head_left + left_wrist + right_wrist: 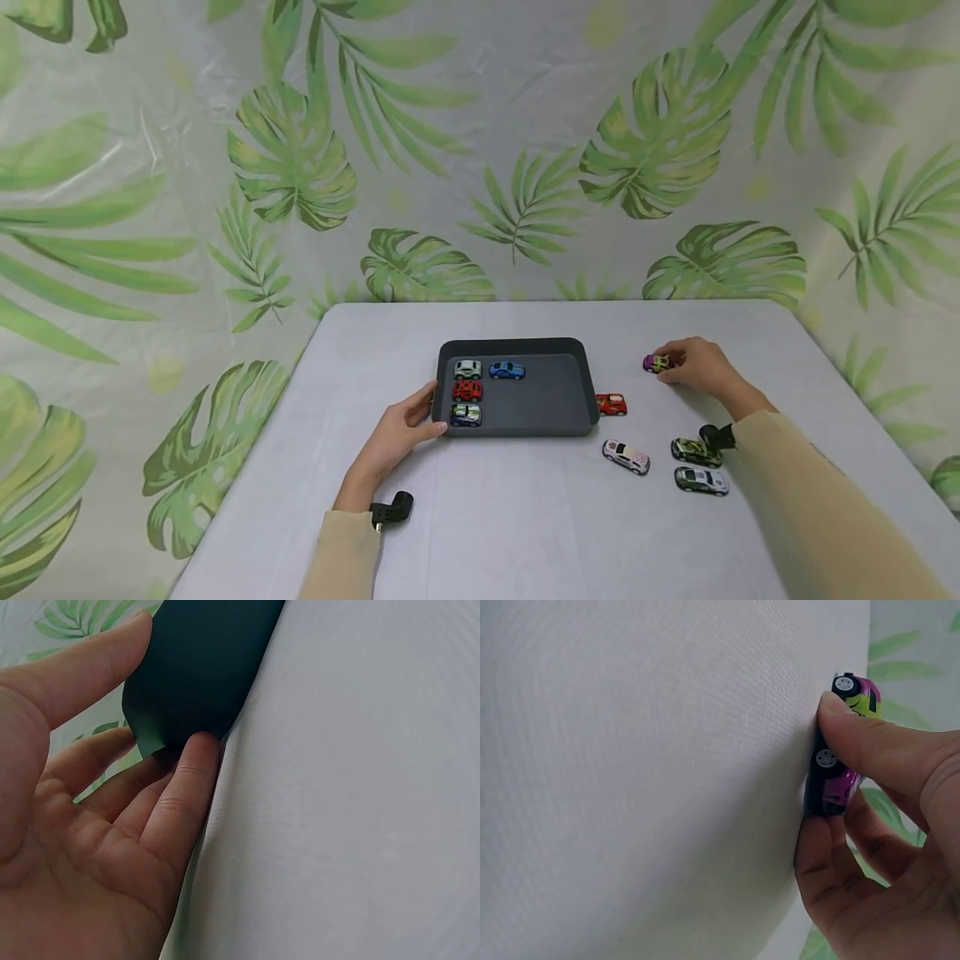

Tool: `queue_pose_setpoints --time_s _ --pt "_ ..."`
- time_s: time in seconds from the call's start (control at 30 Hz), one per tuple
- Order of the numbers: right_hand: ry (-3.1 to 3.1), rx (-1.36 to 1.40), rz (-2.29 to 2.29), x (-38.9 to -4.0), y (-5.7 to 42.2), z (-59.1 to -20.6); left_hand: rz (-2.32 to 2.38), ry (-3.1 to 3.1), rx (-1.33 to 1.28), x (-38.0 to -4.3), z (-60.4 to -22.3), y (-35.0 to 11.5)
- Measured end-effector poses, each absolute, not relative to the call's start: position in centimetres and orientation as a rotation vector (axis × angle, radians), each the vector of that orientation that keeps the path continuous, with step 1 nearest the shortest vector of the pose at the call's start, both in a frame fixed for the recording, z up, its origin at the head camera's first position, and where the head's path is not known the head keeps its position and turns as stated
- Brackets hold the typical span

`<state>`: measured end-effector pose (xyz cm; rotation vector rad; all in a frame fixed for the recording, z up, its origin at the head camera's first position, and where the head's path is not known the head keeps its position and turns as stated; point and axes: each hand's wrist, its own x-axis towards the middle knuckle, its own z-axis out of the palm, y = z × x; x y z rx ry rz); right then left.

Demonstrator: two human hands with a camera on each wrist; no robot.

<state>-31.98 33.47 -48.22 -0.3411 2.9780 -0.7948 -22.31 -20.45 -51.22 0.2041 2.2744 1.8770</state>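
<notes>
At the left end of a dark grey tray [525, 432], my left hand [397, 429] grips the wall, thumb at the near corner and fingers along the outer side. The left wrist view shows the thumb and fingertips against the tray's dark wall [202, 667]. My right hand [701, 367] pinches a purple and yellow-green toy car [841, 784] at the back right of the table. In the right wrist view, the thumb lies across the car's side, between its wheels, and the other fingers are at its end, close to the white cloth.
Inside the tray stand a pale toy car [467, 370], a red one [467, 391], a white-and-blue one [466, 415] and a blue one [507, 370]. Right of it are a red car [612, 405], a white car [626, 457], a camouflage car [693, 452] and a green-white car [701, 481].
</notes>
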Motion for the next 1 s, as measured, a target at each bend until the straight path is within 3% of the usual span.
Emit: queue_pose_setpoints --time_s 1.0 --pt "2.921 -0.389 -0.764 -32.02 33.75 -47.97 1.853 2.281 0.218 -22.14 -50.83 -20.43"
